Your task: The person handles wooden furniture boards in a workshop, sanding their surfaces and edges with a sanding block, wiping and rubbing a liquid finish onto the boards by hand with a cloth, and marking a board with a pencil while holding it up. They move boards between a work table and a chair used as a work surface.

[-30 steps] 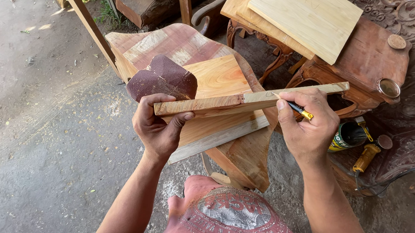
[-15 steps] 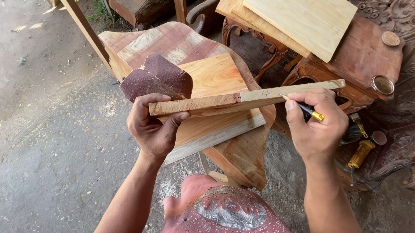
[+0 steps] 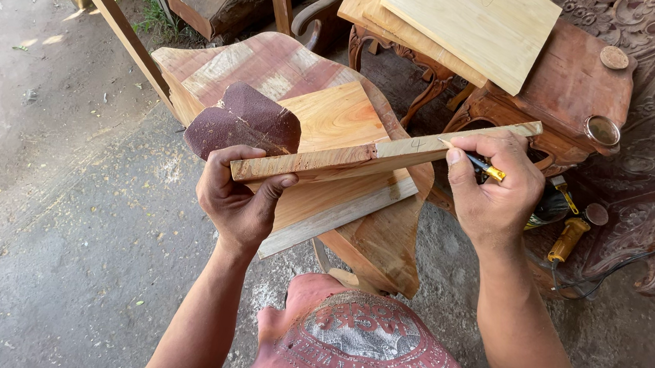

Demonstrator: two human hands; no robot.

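Left hand (image 3: pixel 238 201): fingers clamped round near end of wooden strip (image 3: pixel 380 152), held level above pale board (image 3: pixel 337 161). Right hand (image 3: pixel 496 190): fingers pinching yellow pencil (image 3: pixel 482 165), tip on strip's top face. Dark sandpaper sheet (image 3: pixel 243 123) beside left hand.

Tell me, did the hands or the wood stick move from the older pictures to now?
Hardly. The right hand with its pencil has slid a little toward the left along the wood strip, up onto its face. The left hand keeps gripping the strip's other end. The strip still lies across the board, beside the sandpaper.
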